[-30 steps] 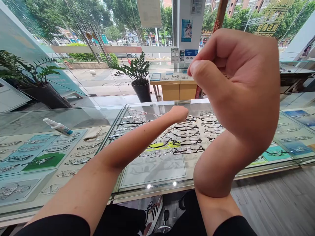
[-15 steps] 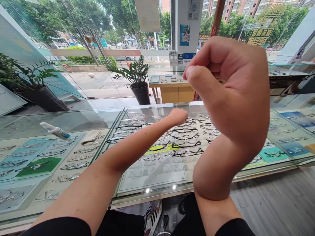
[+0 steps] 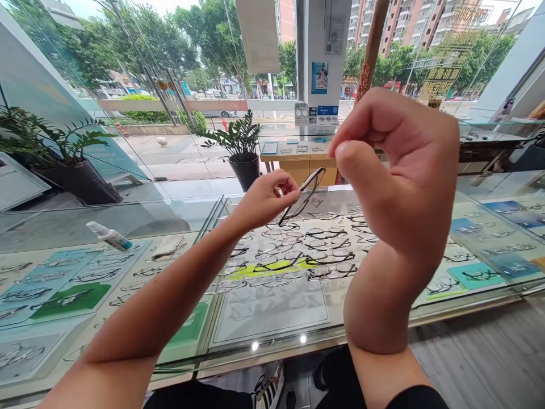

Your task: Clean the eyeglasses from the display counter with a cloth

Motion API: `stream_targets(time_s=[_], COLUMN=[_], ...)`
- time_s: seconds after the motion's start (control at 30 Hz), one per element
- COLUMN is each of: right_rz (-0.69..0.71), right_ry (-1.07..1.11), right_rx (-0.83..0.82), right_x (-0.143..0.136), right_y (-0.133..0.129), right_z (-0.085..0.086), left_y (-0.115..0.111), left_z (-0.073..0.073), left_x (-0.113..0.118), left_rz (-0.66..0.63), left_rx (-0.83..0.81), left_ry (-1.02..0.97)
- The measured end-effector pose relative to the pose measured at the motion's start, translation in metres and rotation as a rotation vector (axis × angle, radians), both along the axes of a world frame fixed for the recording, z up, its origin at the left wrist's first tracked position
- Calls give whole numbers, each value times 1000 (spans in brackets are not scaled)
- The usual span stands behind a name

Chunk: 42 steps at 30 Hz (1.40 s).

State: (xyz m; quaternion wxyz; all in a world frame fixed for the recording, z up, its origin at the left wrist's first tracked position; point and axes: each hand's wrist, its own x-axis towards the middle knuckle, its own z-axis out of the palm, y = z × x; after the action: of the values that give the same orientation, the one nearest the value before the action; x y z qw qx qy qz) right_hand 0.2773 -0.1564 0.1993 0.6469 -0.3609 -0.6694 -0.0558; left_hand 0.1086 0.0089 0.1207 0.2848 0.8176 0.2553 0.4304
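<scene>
My left hand [image 3: 272,196] is raised above the glass counter. Between its thumb and fingers it grips a dark-rimmed pair of glasses [image 3: 317,177], tilted and clear of the rows below. Close to the camera, my right hand [image 3: 395,153] hangs in the air with fingers curled and thumb tip near the forefinger. I see nothing held in it. Beneath both hands, several pairs of glasses [image 3: 279,262] are laid out in rows on the display case [image 3: 272,312], some with dark frames and others thin or clear.
A spray bottle [image 3: 109,236] lies tilted on the left part of the counter, near a folded cloth [image 3: 167,246]. More glasses [image 3: 481,275] sit under the right-hand glass. Beyond the counter stand a potted plant [image 3: 244,167] and a wooden cabinet [image 3: 293,170] by the window.
My left hand has risen from the far rows and come left, now with a pair of glasses in it. My right hand sits slightly lower in view, its fingers still curled.
</scene>
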Motion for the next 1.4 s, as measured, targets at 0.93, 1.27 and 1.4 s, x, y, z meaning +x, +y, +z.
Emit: stream_targets(time_s=[0.93,1.27,1.4], right_rz=[226,209,215], right_ry=[-16,-72,-75], right_rx=[-216,-242,-246], right_x=[-75,-73,-72], right_y=[59,62,62], right_z=[-44,-43,-42], left_y=[-57,-49,-48], left_z=[47,43,42], left_x=[-98,-92,-91], left_rz=[-219,-174,-165], left_rx=[-171,-122,-120], left_ry=[-512,-429,-412])
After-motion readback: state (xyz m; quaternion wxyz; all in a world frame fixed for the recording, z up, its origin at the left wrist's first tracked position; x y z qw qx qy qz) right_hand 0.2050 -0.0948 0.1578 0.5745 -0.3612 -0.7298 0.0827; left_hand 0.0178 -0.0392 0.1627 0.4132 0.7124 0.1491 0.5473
